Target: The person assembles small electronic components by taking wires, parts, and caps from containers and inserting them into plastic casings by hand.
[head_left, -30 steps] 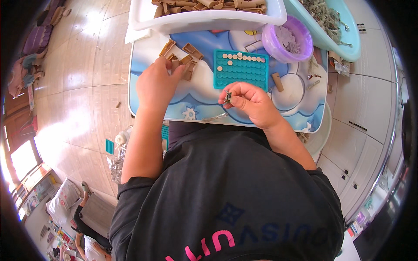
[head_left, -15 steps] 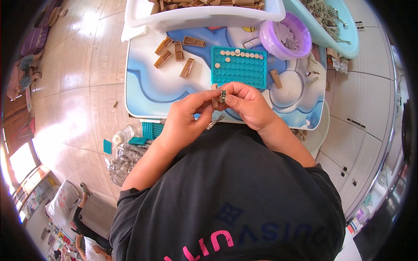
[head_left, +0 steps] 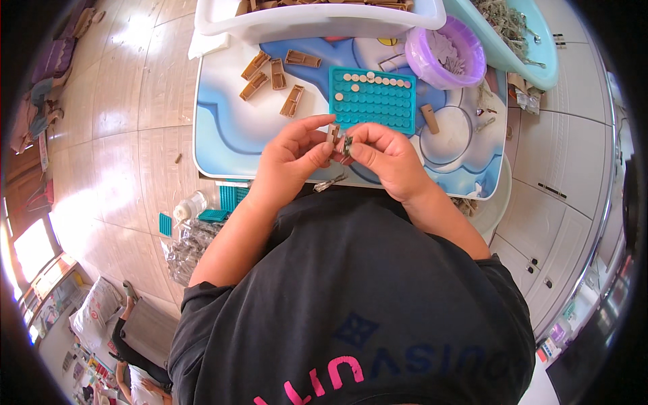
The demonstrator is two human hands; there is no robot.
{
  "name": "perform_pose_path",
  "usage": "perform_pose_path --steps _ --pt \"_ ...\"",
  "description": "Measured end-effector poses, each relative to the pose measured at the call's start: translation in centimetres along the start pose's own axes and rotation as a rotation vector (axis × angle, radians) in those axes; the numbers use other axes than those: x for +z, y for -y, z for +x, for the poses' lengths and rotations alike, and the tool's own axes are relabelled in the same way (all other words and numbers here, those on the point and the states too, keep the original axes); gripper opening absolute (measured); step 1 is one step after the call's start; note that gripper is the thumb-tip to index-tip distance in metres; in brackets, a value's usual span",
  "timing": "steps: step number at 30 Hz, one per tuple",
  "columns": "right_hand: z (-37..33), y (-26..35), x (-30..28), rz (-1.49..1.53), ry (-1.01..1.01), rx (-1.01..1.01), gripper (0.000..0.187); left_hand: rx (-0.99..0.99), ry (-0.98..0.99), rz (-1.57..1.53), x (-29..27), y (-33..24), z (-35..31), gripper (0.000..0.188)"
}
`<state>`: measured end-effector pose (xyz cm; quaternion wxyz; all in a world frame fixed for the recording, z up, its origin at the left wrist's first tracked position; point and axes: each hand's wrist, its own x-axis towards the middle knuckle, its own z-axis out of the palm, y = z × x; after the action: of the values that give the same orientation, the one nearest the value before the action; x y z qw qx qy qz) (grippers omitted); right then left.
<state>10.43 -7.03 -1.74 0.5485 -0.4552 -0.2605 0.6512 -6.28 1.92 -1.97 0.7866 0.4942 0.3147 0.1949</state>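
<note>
Close to the table's near edge, my left hand [head_left: 287,162] pinches a small tan casing [head_left: 333,133] between thumb and fingers. My right hand [head_left: 391,160] grips a small green circuit board [head_left: 347,145] right beside it. The board and casing are close together; fingers hide whether they touch. A little bundle of thin wires [head_left: 329,183] hangs just below the hands. Beyond them lies a teal tray [head_left: 378,108] of round pockets, with several pale discs [head_left: 356,88] in its far rows.
Several brown casings [head_left: 291,101] lie left of the tray, and another brown piece [head_left: 430,118] to its right. At the back stand a white bin [head_left: 317,28] of brown parts, a lined purple basin [head_left: 432,67] and a light teal tub [head_left: 540,77] of wires.
The casing and circuit board have moved slightly apart and tilted. My left fingers have lifted and opened out somewhat; the wire bundle below the hands shows more fully.
</note>
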Motion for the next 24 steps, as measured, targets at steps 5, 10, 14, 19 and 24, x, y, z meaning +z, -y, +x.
perform_pose_path --steps 5,10,14,19,24 --pt "-0.1 0.9 -0.1 -0.198 -0.191 -0.037 0.01 -0.045 0.014 -0.185 0.4 0.0 0.1 0.038" --pt "-0.2 2.8 1.0 -0.644 -0.177 -0.155 0.01 -0.05 0.032 -0.178 0.8 -0.1 0.3 0.037" --pt "-0.1 2.4 1.0 -0.693 -0.193 -0.237 0.013 -0.044 0.031 -0.182 1.0 0.0 0.3 0.036" --pt "0.0 2.8 1.4 -0.789 -0.208 -0.269 0.012 -0.024 0.017 -0.167 1.2 0.0 0.1 0.034" --pt "-0.1 3.1 1.8 -0.818 -0.228 -0.268 0.011 -0.025 -0.01 -0.139 1.3 0.0 0.1 0.032"
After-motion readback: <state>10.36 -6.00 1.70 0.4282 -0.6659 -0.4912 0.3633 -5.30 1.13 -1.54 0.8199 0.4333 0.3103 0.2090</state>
